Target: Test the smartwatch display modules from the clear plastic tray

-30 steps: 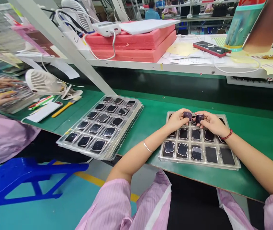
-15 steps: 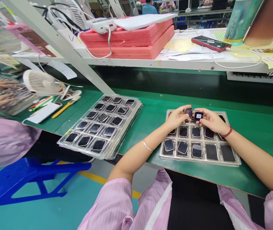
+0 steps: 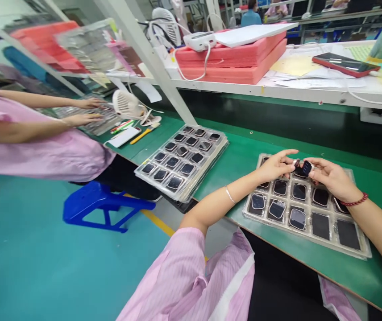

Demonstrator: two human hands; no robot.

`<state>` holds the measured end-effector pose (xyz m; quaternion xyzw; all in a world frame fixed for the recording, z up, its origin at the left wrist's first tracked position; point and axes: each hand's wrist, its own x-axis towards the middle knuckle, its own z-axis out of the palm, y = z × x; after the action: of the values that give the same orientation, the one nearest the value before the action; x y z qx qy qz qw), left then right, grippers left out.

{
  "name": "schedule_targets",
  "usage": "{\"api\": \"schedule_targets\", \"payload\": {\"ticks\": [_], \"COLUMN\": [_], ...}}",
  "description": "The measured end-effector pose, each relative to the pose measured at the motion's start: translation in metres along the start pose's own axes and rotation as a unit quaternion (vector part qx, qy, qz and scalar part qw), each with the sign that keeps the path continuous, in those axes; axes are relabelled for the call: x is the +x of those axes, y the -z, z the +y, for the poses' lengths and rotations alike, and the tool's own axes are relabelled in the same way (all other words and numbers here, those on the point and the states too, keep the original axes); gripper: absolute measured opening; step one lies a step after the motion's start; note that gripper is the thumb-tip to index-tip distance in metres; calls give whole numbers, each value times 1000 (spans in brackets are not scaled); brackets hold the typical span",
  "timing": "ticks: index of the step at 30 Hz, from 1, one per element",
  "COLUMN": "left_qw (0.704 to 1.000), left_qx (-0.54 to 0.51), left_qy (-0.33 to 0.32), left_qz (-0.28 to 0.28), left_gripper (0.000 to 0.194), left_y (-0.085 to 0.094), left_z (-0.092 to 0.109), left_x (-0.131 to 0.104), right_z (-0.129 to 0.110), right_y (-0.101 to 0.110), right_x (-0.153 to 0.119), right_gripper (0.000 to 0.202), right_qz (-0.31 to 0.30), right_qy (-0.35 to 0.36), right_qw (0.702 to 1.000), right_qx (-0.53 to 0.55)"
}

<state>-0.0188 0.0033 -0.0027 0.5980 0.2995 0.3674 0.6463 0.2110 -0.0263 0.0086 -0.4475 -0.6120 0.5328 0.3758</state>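
Over the back row of a clear plastic tray (image 3: 340, 247), my left hand (image 3: 280, 165) pinches a small dark watch-like piece (image 3: 296, 163), seen nearly edge-on. Close beside it, my right hand (image 3: 333, 176) grips a square black watch-like piece (image 3: 306, 168), tilted so that its face is turned aside. Below the hands, the tray's pockets hold several dark square screens with metal rims, such as the one in the front row (image 3: 297, 219). Two front pockets at the right show only flat dark bottoms (image 3: 348, 234). My fingers hide part of the back row.
A stack of similar filled trays (image 3: 191, 191) stands to the left. Beyond it lie a yellow-handled brush (image 3: 144, 133), a white fan (image 3: 127, 104) and another person's hands (image 3: 85, 118). A shelf (image 3: 244, 87) with red foam blocks (image 3: 231, 60) runs above the bench. A blue stool (image 3: 90, 207) stands lower left.
The view has swung left, so the bench things appear further right. The piece in my right hand has turned from a lit square face to a tilted dark side; the left piece now shows its edge.
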Motion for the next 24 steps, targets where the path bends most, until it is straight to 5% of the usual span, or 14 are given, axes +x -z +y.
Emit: {"api": "schedule_targets", "payload": {"ticks": [24], "left_qw": [1000], "left_qx": [1], "left_qy": [14], "left_qz": [8], "left_gripper": [65], "left_y": [1], "left_z": [5], "left_x": [-3], "right_z": [0], "right_y": [-6], "right_x": [4], "right_gripper": [48], "right_qz": [-36], "right_qy": [21], "right_qw": [999], "right_qx": [28]}}
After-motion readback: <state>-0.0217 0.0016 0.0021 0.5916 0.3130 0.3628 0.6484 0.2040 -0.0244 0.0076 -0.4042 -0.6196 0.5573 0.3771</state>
